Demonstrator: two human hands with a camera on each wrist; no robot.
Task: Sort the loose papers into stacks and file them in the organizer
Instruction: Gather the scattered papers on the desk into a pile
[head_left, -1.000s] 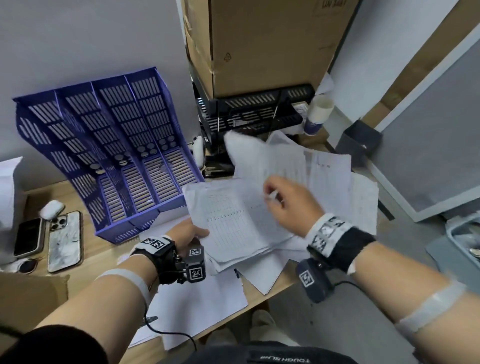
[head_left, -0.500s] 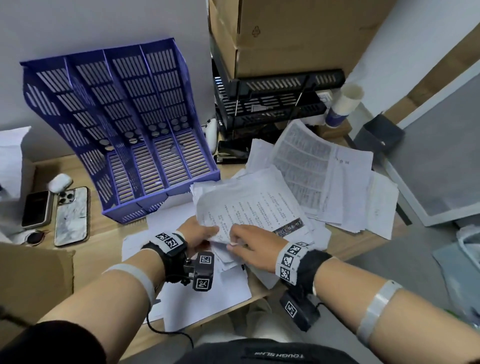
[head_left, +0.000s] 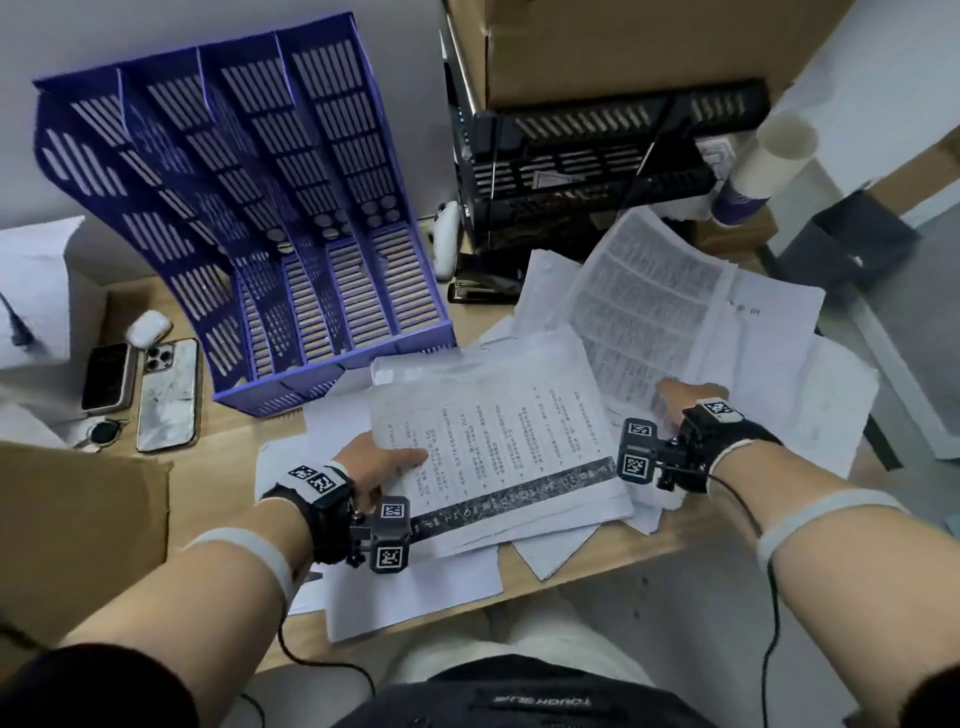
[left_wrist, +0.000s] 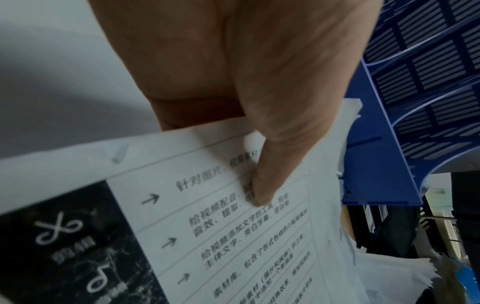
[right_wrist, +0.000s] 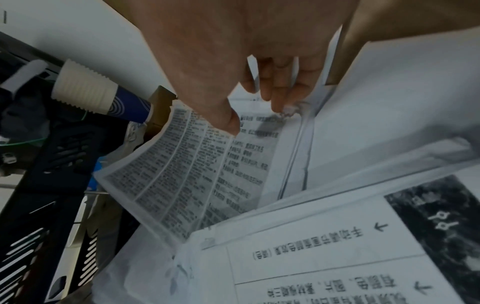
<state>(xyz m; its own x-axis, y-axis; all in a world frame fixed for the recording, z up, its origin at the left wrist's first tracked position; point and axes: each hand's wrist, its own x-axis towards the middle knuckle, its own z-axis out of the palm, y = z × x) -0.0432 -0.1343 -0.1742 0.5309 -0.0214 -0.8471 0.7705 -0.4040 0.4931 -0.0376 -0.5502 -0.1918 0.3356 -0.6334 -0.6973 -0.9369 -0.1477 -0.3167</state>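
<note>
While the wooden bench (head_left: 218, 467) carries everything, the biggest thing on it is the purple organizer (head_left: 270, 218), standing at the back left with its slots holding no paper. Right of it sits a black tray rack (head_left: 597, 156) under a cardboard box (head_left: 623, 41). Loose papers (head_left: 779, 332) lie spread across the bench in front of the rack, overlapping one another. Just before the organizer, a stack of printed sheets (head_left: 498, 441) with a dark band along its near edge lies on top of other pages. The left hand (head_left: 376, 462) pinches this stack's left edge, thumb on top. The right hand (head_left: 675, 400), fingers loosely bent, touches a densely printed sheet (head_left: 644, 291). Two phones (head_left: 166, 395) lie at far left.
</note>
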